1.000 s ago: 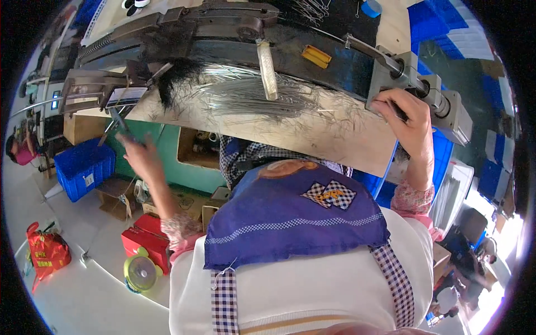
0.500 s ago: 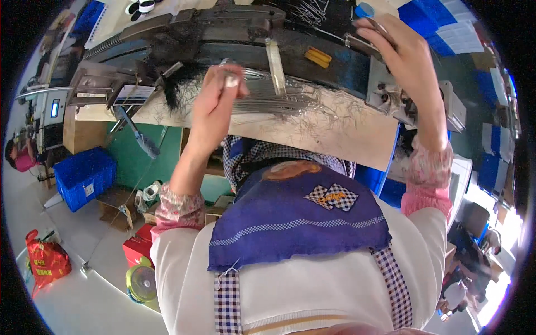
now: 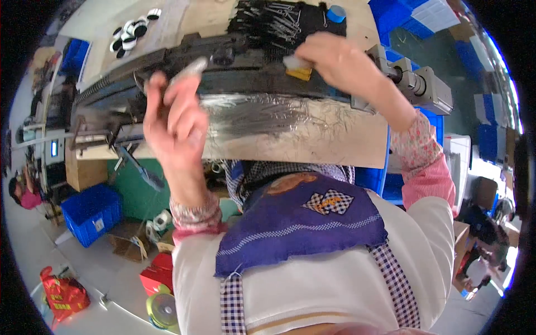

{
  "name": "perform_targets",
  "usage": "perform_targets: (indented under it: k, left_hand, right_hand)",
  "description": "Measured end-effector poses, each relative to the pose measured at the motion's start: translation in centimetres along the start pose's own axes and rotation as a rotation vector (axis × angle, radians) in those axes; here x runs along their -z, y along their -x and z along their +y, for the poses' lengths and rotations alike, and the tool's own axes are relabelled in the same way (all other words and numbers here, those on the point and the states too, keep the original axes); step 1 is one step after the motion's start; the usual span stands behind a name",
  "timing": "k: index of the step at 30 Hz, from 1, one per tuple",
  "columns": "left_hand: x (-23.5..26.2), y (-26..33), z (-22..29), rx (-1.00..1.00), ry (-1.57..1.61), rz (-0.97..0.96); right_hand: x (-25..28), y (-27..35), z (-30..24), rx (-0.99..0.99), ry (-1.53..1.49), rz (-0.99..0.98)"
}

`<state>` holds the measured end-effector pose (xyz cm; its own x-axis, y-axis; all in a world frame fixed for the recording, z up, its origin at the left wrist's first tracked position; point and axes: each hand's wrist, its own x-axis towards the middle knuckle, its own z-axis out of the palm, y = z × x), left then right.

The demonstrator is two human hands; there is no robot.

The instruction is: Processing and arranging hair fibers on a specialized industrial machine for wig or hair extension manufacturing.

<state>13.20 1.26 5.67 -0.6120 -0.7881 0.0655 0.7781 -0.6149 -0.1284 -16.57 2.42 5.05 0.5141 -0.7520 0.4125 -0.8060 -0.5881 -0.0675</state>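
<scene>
Both hands over the dark machine bed, right at the yellow block

Yellow block (image 3: 299, 73): lies on the dark machine bed (image 3: 240, 71), right of its middle. A pale piece (image 3: 291, 62) shows just above it, at the fingertips of the right hand (image 3: 343, 61). Those fingers are bent and drawn together; grip on pale piece or block — cannot tell.

Left hand (image 3: 177, 120): raised over the left part of the bed, fingers half curled and blurred. A whitish strip (image 3: 194, 67) appears at its fingertips; whether grasped, cannot tell.

Between the hands, on the near side of the bed, a spread of thin metal wires (image 3: 254, 117) lies along the wooden tabletop (image 3: 346, 142).

Far side: black mat (image 3: 245, 21) with metal hooks (image 3: 285, 25), a blue cap (image 3: 336, 14) to their right; black-and-white round pieces (image 3: 129, 34) at far left.

Right end: grey cylindrical units (image 3: 416, 84).
</scene>
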Motion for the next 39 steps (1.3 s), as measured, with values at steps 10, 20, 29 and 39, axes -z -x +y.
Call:
perform_targets:
  k: [10,20,29,39]
  left_hand:
    - [2.6,-3.3,-7.1,0.278,-2.122,-0.028]
    - [4.2,-11.5,-6.3,-0.133,-2.775,-0.246]
    - [1.8,-5.0,-2.0,-1.297,-2.616,-0.117]
    - [0.2,-3.5,-3.2,0.211,-0.199,0.174]
  right_hand:
    - [-1.3,-6.1,7.0,-0.155,0.149,-0.088]
    - [0.7,-0.9,3.5,0.012,-0.301,-0.046]
    - [-2.4,-4.7,1.0,-0.027,-0.450,0.242]
    - [-4.5,-5.9,1.2,-0.115,-0.427,0.040]
